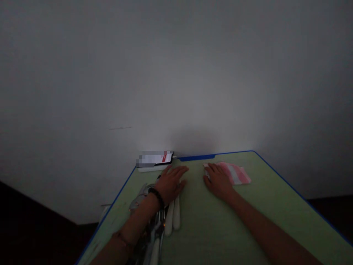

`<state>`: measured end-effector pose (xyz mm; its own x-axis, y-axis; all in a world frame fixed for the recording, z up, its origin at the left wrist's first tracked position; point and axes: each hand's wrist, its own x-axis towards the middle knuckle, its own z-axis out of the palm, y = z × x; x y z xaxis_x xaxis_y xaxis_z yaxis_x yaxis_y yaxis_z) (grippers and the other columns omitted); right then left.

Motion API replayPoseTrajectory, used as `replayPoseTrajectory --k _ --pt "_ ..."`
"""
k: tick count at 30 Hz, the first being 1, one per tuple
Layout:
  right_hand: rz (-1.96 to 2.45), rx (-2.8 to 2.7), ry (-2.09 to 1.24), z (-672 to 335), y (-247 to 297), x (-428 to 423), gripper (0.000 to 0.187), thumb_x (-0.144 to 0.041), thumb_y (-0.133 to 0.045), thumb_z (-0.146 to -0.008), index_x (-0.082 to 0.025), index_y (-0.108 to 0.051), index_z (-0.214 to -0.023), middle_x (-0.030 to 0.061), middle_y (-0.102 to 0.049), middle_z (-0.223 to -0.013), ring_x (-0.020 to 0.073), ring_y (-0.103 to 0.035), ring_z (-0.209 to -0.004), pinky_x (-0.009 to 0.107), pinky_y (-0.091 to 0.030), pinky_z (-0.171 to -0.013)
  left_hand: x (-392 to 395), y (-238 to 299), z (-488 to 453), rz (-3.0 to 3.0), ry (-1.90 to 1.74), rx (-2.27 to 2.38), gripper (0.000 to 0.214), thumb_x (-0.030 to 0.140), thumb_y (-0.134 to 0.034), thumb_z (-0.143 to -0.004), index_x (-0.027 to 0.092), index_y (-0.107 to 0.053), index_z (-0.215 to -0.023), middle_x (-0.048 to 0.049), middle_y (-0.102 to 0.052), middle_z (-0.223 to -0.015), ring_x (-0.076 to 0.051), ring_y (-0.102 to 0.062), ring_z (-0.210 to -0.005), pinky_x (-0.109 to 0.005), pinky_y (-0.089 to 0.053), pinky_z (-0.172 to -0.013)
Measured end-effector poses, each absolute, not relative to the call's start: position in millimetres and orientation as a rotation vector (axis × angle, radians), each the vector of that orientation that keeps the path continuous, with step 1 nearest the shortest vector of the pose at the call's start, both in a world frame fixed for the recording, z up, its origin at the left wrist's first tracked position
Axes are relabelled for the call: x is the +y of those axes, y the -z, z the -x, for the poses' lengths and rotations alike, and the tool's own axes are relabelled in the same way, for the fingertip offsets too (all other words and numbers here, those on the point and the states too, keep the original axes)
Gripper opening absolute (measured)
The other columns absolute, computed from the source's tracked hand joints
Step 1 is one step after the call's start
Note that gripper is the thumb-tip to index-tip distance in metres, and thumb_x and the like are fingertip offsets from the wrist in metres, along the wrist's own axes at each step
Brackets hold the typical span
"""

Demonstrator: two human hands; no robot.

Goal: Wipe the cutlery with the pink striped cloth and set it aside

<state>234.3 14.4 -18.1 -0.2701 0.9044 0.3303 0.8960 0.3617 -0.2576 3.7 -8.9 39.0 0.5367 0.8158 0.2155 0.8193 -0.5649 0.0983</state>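
Cloth (239, 175), pink/white striped, flat on tabletop (215, 221), right of ctr. R hand (217, 180): grip open, palm down on cloth's left end. L hand (171, 183): grip open, over/beside white-handled utensils (177, 217); contact unclear. Step in hand, est.: pressing cloth. Next-move need, if lifting: edge pinch. Phone (157, 159), far-left corner: screen part-pixelated, no brand/txt legible.
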Motion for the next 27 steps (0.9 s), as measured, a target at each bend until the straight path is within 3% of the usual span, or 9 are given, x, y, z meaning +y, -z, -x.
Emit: replayPoseTrajectory --k 3,6,10,11,14,16,20,23,27 --pt "1.561 -2.219 -0.035 -235 21 16 0.049 -0.035 -0.033 -0.088 -0.014 -0.041 -0.131 0.0150 -0.047 -0.132 0.0250 -0.038 -0.125 0.042 -0.027 -0.103 -23 -63 9 2.660 0.407 -1.545 0.046 0.043 -0.033 -0.092 0.023 -0.036 -0.134 -0.0066 -0.052 -0.132 -0.020 -0.043 -0.124 -0.048 -0.013 -0.112" --pt "1.546 -2.225 -0.039 -235 23 17 0.048 -0.034 -0.033 -0.088 -0.014 -0.042 -0.131 0.0153 -0.047 -0.133 0.0255 -0.038 -0.125 0.043 -0.027 -0.103 -53 -66 30 2.680 0.239 -1.623 0.055 0.056 -0.035 -0.088 0.030 -0.033 -0.136 -0.0056 -0.045 -0.139 -0.025 -0.038 -0.128 -0.054 -0.013 -0.109" --pt "1.526 -2.218 -0.037 -235 26 16 0.047 -0.033 -0.033 -0.088 -0.013 -0.043 -0.129 0.0154 -0.047 -0.132 0.0254 -0.038 -0.124 0.043 -0.027 -0.103 -101 -41 52 2.582 0.084 -1.768 0.099 0.077 -0.056 -0.057 0.033 -0.026 -0.141 -0.0102 -0.026 -0.148 -0.041 -0.020 -0.134 -0.065 -0.011 -0.104" --pt "1.523 -2.218 -0.036 -235 27 16 0.047 -0.033 -0.033 -0.088 -0.013 -0.043 -0.129 0.0154 -0.048 -0.131 0.0255 -0.038 -0.124 0.043 -0.027 -0.103 -109 -34 54 2.614 0.060 -1.746 0.099 0.077 -0.055 -0.057 0.034 -0.024 -0.141 -0.0094 -0.024 -0.149 -0.042 -0.018 -0.134 -0.065 -0.010 -0.104" --pt "1.519 -2.224 -0.034 -236 29 18 0.048 -0.033 -0.033 -0.087 -0.013 -0.043 -0.129 0.0154 -0.048 -0.131 0.0263 -0.039 -0.123 0.045 -0.028 -0.102 -116 -21 52 2.642 0.088 -1.701 0.068 0.062 -0.044 -0.081 0.038 -0.023 -0.141 -0.0047 -0.024 -0.150 -0.036 -0.018 -0.135 -0.064 -0.010 -0.105" --pt "1.517 -2.227 -0.027 -237 27 18 0.047 -0.033 -0.032 -0.087 -0.013 -0.043 -0.129 0.0155 -0.048 -0.131 0.0268 -0.039 -0.122 0.046 -0.029 -0.101 -110 -18 48 2.606 0.170 -1.703 0.054 0.051 -0.037 -0.089 0.036 -0.028 -0.140 -0.0043 -0.029 -0.147 -0.032 -0.022 -0.135 -0.061 -0.012 -0.107" --pt "1.415 -2.195 0.031 -231 13 9 0.043 -0.032 -0.034 -0.088 -0.012 -0.047 -0.124 0.0166 -0.047 -0.130 0.0280 -0.036 -0.123 0.047 -0.027 -0.103 -88 -25 45 2.579 0.362 -1.702 0.047 0.044 -0.033 -0.092 0.029 -0.036 -0.136 -0.0069 -0.037 -0.141 -0.026 -0.032 -0.130 -0.052 -0.018 -0.109" --pt "1.112 -2.285 -0.040 -208 -6 -17 0.037 -0.033 -0.038 -0.088 -0.015 -0.053 -0.118 0.0142 -0.053 -0.120 0.0249 -0.042 -0.117 0.043 -0.032 -0.101 -68 -44 54 2.499 0.530 -1.885 0.045 0.040 -0.024 -0.094 0.016 -0.049 -0.123 -0.0116 -0.051 -0.126 -0.021 -0.046 -0.118 -0.037 -0.035 -0.102" --pt "0.561 -2.530 -0.206 -163 -28 -65 0.040 -0.042 -0.044 -0.086 -0.019 -0.054 -0.117 0.0108 -0.054 -0.120 0.0227 -0.043 -0.116 0.041 -0.031 -0.102 -39 -73 79 2.366 0.059 -2.319 0.045 0.046 -0.030 -0.090 0.015 -0.061 -0.102 -0.0114 -0.064 -0.106 -0.021 -0.060 -0.097 -0.034 -0.045 -0.088"
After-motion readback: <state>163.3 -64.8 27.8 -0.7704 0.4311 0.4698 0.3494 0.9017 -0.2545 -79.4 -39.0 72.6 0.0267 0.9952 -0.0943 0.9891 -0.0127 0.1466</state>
